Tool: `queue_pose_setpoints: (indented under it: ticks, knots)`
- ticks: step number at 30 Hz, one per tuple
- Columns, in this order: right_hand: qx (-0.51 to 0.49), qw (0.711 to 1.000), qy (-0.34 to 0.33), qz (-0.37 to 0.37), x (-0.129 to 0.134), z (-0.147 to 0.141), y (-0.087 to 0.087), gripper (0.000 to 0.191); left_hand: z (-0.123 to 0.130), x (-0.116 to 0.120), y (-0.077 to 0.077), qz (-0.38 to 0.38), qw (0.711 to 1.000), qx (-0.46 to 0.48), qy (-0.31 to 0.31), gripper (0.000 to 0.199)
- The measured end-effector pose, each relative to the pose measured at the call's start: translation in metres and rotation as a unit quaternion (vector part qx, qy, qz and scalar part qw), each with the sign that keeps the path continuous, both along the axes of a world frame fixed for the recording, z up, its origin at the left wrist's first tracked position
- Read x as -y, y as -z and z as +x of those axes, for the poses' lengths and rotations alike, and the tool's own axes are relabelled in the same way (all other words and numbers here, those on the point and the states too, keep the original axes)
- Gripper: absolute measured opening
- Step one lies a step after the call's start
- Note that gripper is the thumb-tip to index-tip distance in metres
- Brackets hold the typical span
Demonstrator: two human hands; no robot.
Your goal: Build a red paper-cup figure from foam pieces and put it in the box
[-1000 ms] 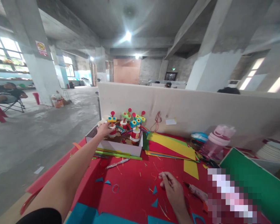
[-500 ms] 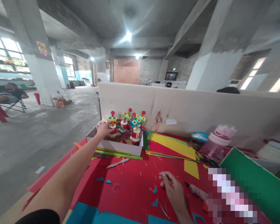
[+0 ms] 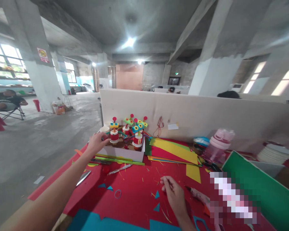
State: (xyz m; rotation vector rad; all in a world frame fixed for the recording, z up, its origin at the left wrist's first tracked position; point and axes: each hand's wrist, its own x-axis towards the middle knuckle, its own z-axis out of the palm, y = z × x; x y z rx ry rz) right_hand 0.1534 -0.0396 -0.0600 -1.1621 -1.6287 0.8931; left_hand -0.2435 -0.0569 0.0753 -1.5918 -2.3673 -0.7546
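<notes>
My left hand (image 3: 98, 142) is over the left end of a white box (image 3: 135, 155), its fingers apart and bent beside a paper-cup figure (image 3: 114, 136) with a red ball on top. Several such figures with coiled paper arms stand in the box, among them one with a blue eye piece (image 3: 137, 140). A pale cup (image 3: 104, 129) sits just behind my left hand. My right hand (image 3: 171, 189) hovers low above the red table sheet, thumb and fingers pressed together; anything between them is too small to make out. Blue paper triangles (image 3: 157, 194) lie beside it.
Yellow sheets (image 3: 174, 150), a pen (image 3: 119, 169), paper strips and blue scraps lie on the red surface (image 3: 135, 192). A pink bottle (image 3: 218, 146) and green board (image 3: 260, 189) stand right. A white partition (image 3: 195, 112) rises behind. A person sits far left.
My left hand has drawn back slightly from the figure, down and to the left, its fingers no longer at the figure. A blade on the table's left side now shows. The view has shifted slightly.
</notes>
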Motion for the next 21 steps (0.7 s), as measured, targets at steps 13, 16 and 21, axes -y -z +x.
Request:
queue_pose_setpoints:
  ticks: [13,16,21]
  knots:
    - [-0.012,0.982,0.027,0.187,0.023,-0.019,-0.024,0.033,0.152,0.063,0.067,0.101,0.891,0.342,0.279,0.036]
    - [-0.005,0.981,0.019,0.192,0.021,-0.023,-0.032,0.030,0.158,0.053,0.065,0.086,0.914,0.275,0.285,0.027]
    - [-0.001,0.981,-0.007,0.194,-0.033,-0.035,-0.068,0.025,0.168,0.039,0.084,0.142,0.925,0.066,0.345,0.026]
